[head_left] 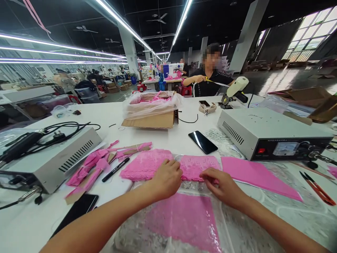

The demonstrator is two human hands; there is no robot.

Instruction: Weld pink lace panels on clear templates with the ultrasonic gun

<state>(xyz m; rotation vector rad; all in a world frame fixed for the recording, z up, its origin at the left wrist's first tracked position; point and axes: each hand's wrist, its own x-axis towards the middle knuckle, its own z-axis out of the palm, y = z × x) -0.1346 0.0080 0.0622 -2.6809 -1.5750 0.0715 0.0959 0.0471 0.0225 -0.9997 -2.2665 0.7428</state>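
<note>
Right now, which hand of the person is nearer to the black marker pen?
Left. The left hand is at the pink lace, to the right of the marker pen; the right hand is farther right along the lace.

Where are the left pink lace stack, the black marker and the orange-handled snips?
left pink lace stack [146, 163]: head view, middle of its top face
black marker [116, 169]: head view, middle of the barrel
orange-handled snips [320, 193]: head view, on the handle
</note>
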